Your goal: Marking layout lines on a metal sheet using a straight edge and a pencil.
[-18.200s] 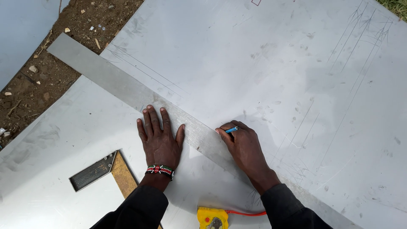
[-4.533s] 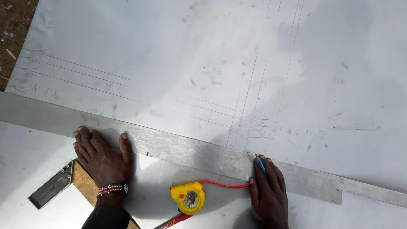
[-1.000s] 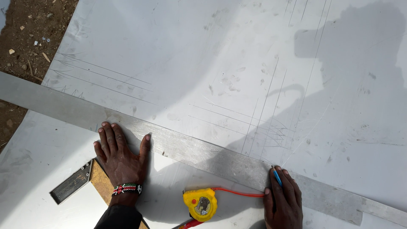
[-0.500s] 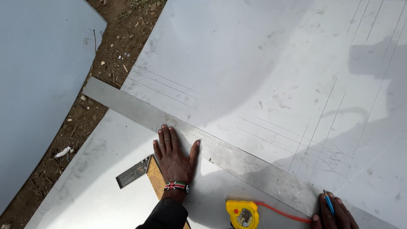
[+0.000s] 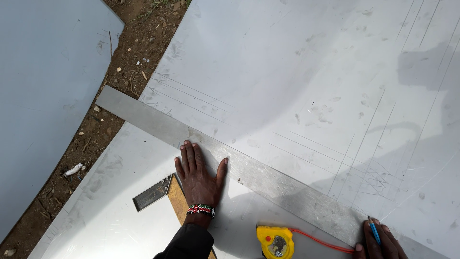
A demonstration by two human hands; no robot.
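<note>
Head view, nearest edge first: my right hand (image 5: 381,240) sits at the bottom of the frame, fingers closed around a blue pencil (image 5: 373,230) whose tip meets the far edge of the straightedge (image 5: 249,172). Just beside it on the near side lies a yellow tape measure (image 5: 274,241) with a short run of orange blade drawn out toward that hand. My left hand (image 5: 197,175) lies flat and open, fingers spread, holding nothing; the palm rests on the lower metal sheet (image 5: 110,216) and the fingertips press onto the straightedge to pin it. Near the left wrist a try square (image 5: 158,194) with a wooden stock lies on the same sheet. The straightedge runs diagonally across the seam onto the upper metal sheet (image 5: 297,72), which already carries several scribed lines. Beyond its far end are bare soil and another grey sheet (image 5: 43,96). Judged step: marking a line along the straightedge. The next move calls for steady downward pressure from the left hand and the pencil kept tight against the edge.
</note>
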